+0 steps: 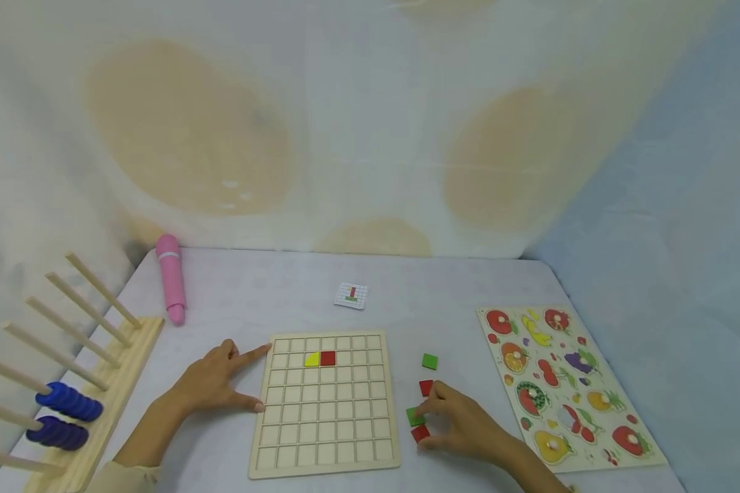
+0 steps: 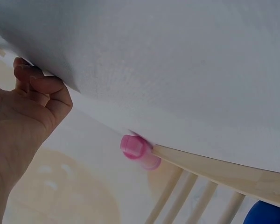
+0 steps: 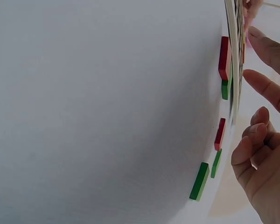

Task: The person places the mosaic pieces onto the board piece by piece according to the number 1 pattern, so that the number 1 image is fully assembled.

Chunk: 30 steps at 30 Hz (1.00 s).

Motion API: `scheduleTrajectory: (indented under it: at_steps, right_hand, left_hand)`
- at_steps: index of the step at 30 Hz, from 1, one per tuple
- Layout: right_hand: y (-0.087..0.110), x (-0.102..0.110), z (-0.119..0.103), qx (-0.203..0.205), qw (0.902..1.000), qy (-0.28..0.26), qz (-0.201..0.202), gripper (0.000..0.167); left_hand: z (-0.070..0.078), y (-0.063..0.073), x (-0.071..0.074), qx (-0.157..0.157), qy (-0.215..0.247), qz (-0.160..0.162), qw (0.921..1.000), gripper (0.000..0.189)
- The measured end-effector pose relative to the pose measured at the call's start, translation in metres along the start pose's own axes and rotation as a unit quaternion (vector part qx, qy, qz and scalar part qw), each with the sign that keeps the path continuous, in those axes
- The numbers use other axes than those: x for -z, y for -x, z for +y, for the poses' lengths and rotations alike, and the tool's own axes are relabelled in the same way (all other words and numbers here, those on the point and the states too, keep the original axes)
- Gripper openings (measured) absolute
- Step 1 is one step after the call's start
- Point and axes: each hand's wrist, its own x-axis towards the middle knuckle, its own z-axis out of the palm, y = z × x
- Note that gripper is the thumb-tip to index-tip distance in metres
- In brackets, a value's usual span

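Both empty grips gape: left grip [image 1: 212,380] touching board [image 1: 328,412], right grip [image 1: 465,426] over green tile [image 1: 414,417].

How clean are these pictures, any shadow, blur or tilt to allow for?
Head view: soft, even light, grid lines on the board readable, though the card shows small; left wrist: tilted, dark shading beside the left hand; right wrist: tabletop steeply angled, grey shadow left of the tiles.

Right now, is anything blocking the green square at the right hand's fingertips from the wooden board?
Nothing I can see: just white table lies between the green square and the wooden board. One red square is beyond it, another nearer.
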Motion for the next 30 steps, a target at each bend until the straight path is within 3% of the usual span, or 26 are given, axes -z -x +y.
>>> scheduleTrajectory:
  at_steps: [5,15,30]
  right_hand:
    - [0.006,-0.001,0.000,0.001,0.9998,-0.017,-0.013,0.027]
    - [0.013,-0.005,0.004,-0.002,0.9998,-0.011,-0.017,0.030]
    - [0.009,-0.008,0.001,-0.011,0.9999,0.009,-0.008,0.019]
  left_hand:
    - [-0.001,0.001,0.001,0.005,0.004,-0.001,1.0000,0.107]
    - [-0.001,0.002,0.000,-0.001,0.008,0.003,1.0000,0.107]
    - [-0.002,0.002,-0.002,-0.002,0.005,0.007,1.0000,0.107]
